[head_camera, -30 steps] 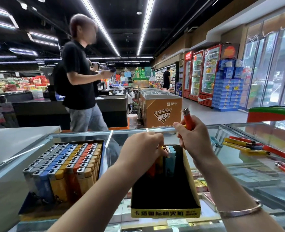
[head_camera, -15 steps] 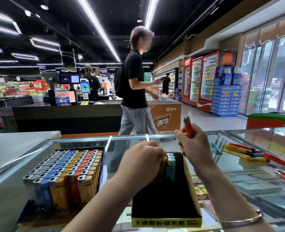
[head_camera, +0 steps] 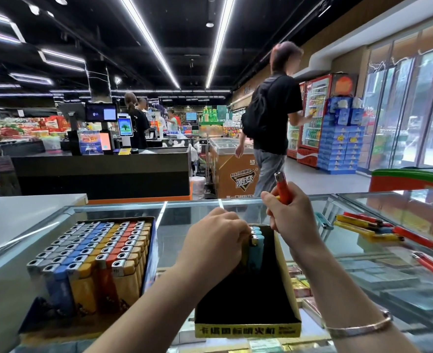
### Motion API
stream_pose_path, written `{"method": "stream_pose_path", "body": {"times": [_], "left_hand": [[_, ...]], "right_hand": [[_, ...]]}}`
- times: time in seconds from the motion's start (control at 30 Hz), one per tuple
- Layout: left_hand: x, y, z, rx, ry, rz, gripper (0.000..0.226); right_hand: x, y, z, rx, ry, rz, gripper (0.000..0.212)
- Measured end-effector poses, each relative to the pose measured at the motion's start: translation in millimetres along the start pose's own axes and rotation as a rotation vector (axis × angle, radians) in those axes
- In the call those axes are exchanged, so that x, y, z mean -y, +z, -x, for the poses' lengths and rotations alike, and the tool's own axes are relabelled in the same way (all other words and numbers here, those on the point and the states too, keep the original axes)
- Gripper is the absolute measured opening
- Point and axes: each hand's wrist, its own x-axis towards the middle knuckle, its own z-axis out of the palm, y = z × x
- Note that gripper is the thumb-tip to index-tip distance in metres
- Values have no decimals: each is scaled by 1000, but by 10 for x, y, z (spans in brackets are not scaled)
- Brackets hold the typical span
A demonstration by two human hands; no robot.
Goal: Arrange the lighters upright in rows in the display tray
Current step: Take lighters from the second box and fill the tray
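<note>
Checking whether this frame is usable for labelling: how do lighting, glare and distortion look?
Head view: bright ceiling strip lights bow outward, showing wide-angle distortion; the glass counter top carries reflections; the black cardboard display tray interior is dark, hiding detail; the orange lighter in the right hand is sharp, and the walking person's face is blurred.

A supermarket interior under a black ceiling (head_camera: 103, 34) crossed by long white light strips (head_camera: 149, 42). A dark checkout counter (head_camera: 103, 171) with screens (head_camera: 100, 112) stands at left, with shelves of red packaged goods (head_camera: 32, 126) behind it. A brown chest freezer (head_camera: 235, 171) sits mid-floor on pale grey flooring (head_camera: 337, 182). Red drink coolers (head_camera: 312, 118) and stacked blue boxes (head_camera: 342, 143) line the right wall beside tall glass doors (head_camera: 414, 110). A person in a black shirt (head_camera: 274, 118) with a backpack walks past. A glass-topped bench (head_camera: 184, 220) fills the foreground.
</note>
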Motion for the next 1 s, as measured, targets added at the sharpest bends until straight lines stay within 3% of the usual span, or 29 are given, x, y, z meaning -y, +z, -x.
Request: {"method": "stream_pose_path", "body": {"times": [0.3, 0.67, 1.0], "left_hand": [[68, -30, 3, 99, -17, 45, 22], [-3, -10, 41, 1, 20, -20, 19], [80, -25, 3, 118, 30, -1, 20]], "right_hand": [[-5, 4, 3, 4, 0, -2, 22], [-19, 7, -10, 2, -2, -13, 20], [-23, 22, 0, 13, -6, 4, 22]]}}
